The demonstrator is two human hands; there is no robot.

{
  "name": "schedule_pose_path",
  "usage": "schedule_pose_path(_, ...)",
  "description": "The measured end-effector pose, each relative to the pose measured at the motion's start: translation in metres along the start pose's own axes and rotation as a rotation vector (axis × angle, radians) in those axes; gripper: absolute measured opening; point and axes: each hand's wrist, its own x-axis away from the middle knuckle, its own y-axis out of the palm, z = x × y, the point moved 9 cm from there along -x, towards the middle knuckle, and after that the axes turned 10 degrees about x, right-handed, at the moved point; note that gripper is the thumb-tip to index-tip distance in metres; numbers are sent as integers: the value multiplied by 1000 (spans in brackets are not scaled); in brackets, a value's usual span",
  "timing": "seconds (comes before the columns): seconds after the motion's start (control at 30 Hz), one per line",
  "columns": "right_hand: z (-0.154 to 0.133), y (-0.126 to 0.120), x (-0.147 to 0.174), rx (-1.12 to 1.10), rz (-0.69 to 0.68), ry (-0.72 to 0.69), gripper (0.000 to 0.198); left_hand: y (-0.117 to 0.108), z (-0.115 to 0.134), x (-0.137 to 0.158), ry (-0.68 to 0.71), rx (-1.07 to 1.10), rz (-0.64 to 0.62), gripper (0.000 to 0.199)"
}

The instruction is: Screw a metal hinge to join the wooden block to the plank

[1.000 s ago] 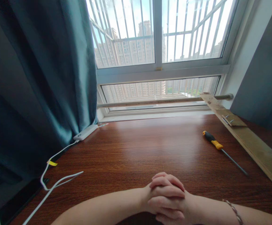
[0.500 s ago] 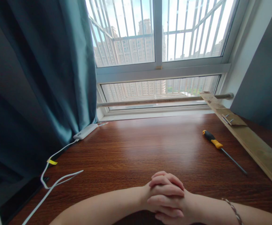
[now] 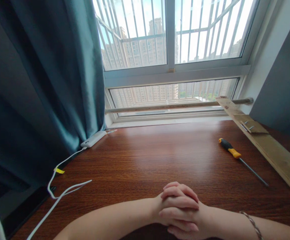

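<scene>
Left arm: the left forearm point(image 3: 114, 218) comes in from the lower left and bends inward, ending at the left hand point(image 3: 172, 210).
Right arm: the right forearm point(image 3: 222, 216) slants in from the lower right, a bracelet point(image 3: 252, 222) around it, ending at the right hand point(image 3: 198, 218).
Clasp: the two hands meet low over the table point(image 3: 145, 156), palms turned toward each other, fingers laced.
Fingers: curled in, with little gap between them; the left ones fold across the right hand. Each hand has hold only of the other. Most of the right hand's fingers are hidden.
Screwdriver: the screwdriver point(image 3: 234, 153) lies to the right of the fingers and beyond them, apart from both hands, handle end farthest away.
Brown strip: a flat strip point(image 3: 280, 156) lies farther right of the fingers, two small metal pieces point(image 3: 250, 126) on it.
Cable: a white cable point(image 3: 43, 219) loops well to the left of the fingers.
Window: the window point(image 3: 171, 36) stands beyond the fingertips, past the table.
</scene>
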Motion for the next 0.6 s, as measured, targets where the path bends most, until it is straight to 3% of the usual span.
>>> schedule_pose_path(0.3, 0, -3, -1, -48, 27, 24, 40, -1, -2, 1, -77, 17, 45, 21)
schedule_pose_path(0.6, 1, 3, 1, -28, -43, 30, 41, -2, 0, 3, -81, 21, 52, 20)
